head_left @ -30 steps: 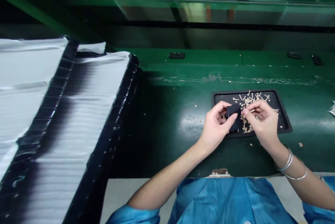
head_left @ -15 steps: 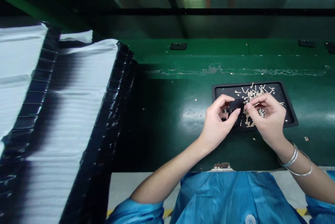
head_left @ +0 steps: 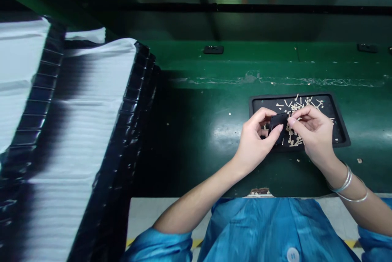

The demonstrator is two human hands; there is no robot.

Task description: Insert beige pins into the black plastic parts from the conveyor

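Note:
My left hand point(head_left: 255, 141) grips a small black part point(head_left: 278, 124) between thumb and fingers, over the near left of a shallow black tray point(head_left: 341, 125). My right hand point(head_left: 315, 133) is closed in a pinch against the part's right edge; what the fingertips hold, if anything, is too small to see. Several small tan strips point(head_left: 295, 105) lie scattered in the tray behind and under my hands. Silver bangles point(head_left: 347, 182) circle my right wrist.
The tray sits on a green belt surface point(head_left: 199, 131) with a few loose tan bits. Tall stacks of black trays layered with white foam point(head_left: 85, 139) fill the left. Small black parts point(head_left: 213, 49) lie further back. My blue smock shows below.
Both hands keep working on the black part over the tray, hardly shifting. The camera tilted slightly, so the whole scene sits a little higher in view.

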